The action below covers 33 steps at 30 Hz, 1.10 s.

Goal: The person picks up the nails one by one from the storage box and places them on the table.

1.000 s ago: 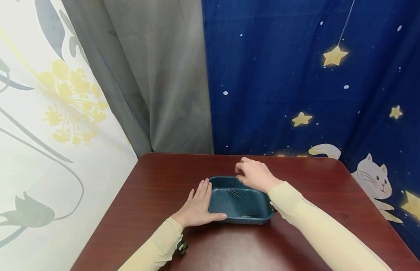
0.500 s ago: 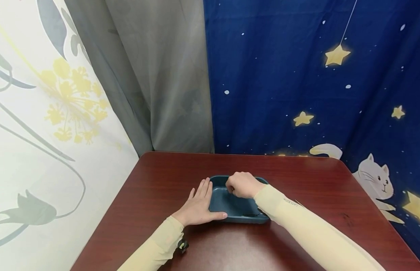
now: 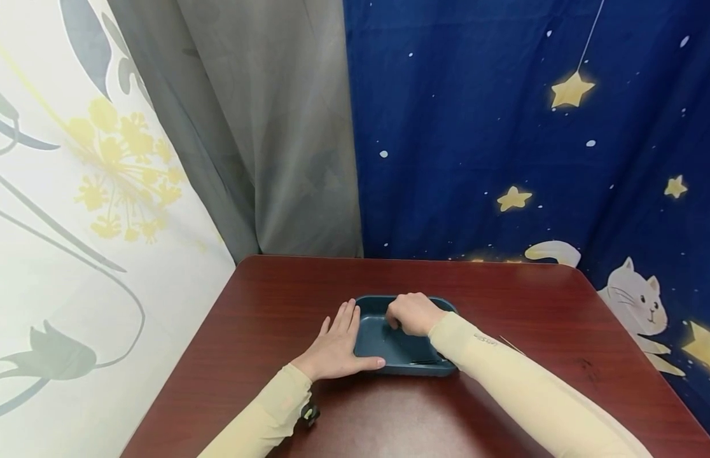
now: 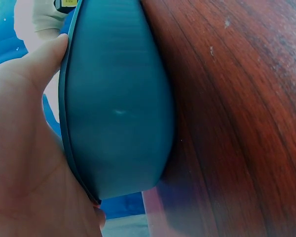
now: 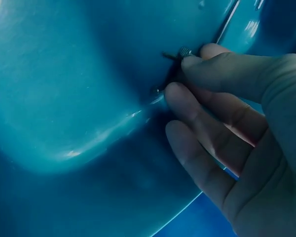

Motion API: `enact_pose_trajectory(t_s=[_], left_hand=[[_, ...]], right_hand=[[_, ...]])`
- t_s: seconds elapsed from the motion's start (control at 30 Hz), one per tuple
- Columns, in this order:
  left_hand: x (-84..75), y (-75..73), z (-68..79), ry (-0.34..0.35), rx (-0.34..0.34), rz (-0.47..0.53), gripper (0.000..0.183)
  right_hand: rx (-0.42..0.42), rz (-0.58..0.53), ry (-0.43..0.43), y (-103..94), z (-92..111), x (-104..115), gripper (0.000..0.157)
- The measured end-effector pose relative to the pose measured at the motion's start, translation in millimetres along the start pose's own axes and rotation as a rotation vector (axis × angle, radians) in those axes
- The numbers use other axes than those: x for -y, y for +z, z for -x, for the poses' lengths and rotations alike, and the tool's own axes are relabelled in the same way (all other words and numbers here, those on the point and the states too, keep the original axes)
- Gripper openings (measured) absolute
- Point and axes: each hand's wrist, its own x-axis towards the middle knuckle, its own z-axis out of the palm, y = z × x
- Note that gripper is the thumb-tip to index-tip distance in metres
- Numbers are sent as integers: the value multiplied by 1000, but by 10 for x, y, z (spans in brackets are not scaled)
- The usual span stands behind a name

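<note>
A dark teal rectangular tray [image 3: 401, 367] sits on the table. My left hand [image 3: 338, 350] rests along its left rim with straight fingers, the thumb on the near rim; the left wrist view shows the palm against the outer wall. My right hand [image 3: 415, 315] reaches inside the tray near the far wall. In the right wrist view its thumb and fingers pinch thin dark metal rods [image 5: 185, 52], one with a ridged end; most of their length is hidden. More thin dark rods [image 3: 426, 362] lie inside along the near wall.
The brown wooden table [image 3: 263, 318] extends around the tray. One thin stick [image 3: 511, 344] lies on it beyond the right sleeve. A grey curtain [image 3: 298, 159] and a blue star-patterned curtain [image 3: 446, 159] hang behind the table, with a white patterned one at the left.
From above the tray's far rim, my right hand has come down inside over the loose rods, its fingers curling in. It has barely moved in the last half second. My left hand stays put.
</note>
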Motion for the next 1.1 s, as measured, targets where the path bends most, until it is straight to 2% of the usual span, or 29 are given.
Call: enact_pose_trajectory(t_s=[0.5,0.83,1.1], left_hand=[[-2,6,-17,-4,-6,3,120],[1,4,-5,0,-6,-1,119],[-3,1,-10,5,-9,12,120]], right_hand=[[-31,-7,-75,-6,-8,9,28],[35,92,-60,9,8,70,19],[54,71,-77,-42,12,96,14]])
